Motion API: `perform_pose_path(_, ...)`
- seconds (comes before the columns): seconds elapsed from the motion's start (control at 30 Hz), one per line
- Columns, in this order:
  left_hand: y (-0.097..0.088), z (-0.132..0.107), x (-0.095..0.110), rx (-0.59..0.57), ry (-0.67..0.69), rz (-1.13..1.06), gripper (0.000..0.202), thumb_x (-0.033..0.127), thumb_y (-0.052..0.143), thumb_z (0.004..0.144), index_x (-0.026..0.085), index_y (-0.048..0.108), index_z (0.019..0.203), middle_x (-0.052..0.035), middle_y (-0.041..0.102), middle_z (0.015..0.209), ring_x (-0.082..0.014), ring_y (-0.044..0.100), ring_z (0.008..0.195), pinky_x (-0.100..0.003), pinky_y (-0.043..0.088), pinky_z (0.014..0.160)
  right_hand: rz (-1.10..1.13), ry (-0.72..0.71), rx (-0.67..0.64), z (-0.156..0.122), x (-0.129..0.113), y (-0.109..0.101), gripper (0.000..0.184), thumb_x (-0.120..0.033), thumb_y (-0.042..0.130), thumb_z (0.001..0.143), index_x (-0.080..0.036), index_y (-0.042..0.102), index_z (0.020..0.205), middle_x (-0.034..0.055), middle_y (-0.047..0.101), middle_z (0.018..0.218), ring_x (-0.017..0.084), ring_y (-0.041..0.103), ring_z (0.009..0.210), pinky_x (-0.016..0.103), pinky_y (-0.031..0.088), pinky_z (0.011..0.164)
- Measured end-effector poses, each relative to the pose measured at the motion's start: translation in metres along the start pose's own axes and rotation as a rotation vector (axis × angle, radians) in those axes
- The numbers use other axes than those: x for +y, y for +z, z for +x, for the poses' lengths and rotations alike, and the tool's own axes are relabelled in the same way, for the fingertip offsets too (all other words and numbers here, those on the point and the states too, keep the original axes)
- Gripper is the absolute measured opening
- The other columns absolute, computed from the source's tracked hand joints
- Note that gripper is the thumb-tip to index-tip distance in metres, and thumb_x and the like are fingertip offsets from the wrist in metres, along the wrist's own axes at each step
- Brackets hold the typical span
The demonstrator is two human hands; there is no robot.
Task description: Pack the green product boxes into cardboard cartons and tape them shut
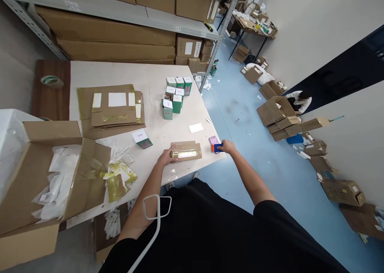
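Note:
On the table's near edge lies a small flattened brown cardboard box [186,151] with clear tape and a white label strip. My left hand [166,156] holds its left end, with the fingers over the edge. My right hand [227,146] is closed around a small blue object with an orange-red end [216,148], at the table's right corner. This object is over a pink printed card [213,140]; I cannot make out whether they touch. Left of the cardboard stands a green-and-white box [142,139]. A white paper slip [196,128] lies beyond the cardboard.
Several green-and-white boxes [177,104] stand together farther back. Flattened cartons [114,109] lie at left, near crumpled yellow tape [117,181] and a large open carton [75,177]. A metal shelf [120,17] spans the back. A person [299,101] sits among cartons at right.

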State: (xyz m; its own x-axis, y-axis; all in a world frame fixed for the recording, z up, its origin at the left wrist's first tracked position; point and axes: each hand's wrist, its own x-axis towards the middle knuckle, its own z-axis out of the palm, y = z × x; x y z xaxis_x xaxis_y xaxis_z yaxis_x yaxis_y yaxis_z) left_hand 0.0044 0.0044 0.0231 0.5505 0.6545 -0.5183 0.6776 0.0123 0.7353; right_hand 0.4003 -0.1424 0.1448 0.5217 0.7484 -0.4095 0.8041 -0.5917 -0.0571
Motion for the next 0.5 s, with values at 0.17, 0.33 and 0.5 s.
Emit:
perform_pose_path(0.17,-0.003,-0.003,0.007,0.004,0.01,0.011,0.121,0.043,0.093,0.063,0.035,0.029,0.166,-0.0037,0.059,0.15,-0.0301,0.057,0.136,-0.031,0.046,0.107,-0.03,0.04,-0.079,0.003,-0.068,0.047,0.038,-0.044,0.076,0.092,-0.015,0.071,0.116,0.0183,0.074,0.114,0.03,0.071,0.109,0.038,0.055,0.093)
perform_pose_path(0.33,-0.004,-0.003,0.008,-0.005,0.003,-0.013,0.117,0.033,0.091,0.064,0.033,0.031,0.165,-0.0058,0.049,0.161,-0.0305,0.051,0.144,-0.031,0.041,0.114,-0.031,0.05,-0.121,-0.021,-0.104,0.099,0.034,-0.037,0.064,0.097,-0.015,0.066,0.123,0.021,0.075,0.114,0.032,0.072,0.109,0.039,0.053,0.089)
perform_pose_path(0.5,-0.002,-0.002,0.007,-0.004,0.001,-0.033,0.121,0.032,0.091,0.064,0.034,0.027,0.167,-0.0052,0.046,0.164,-0.0306,0.049,0.146,-0.033,0.04,0.115,0.144,0.14,0.019,-0.031,-0.072,0.113,0.048,-0.045,0.041,0.106,-0.012,0.058,0.135,0.0229,0.068,0.13,0.031,0.064,0.122,0.039,0.048,0.1)
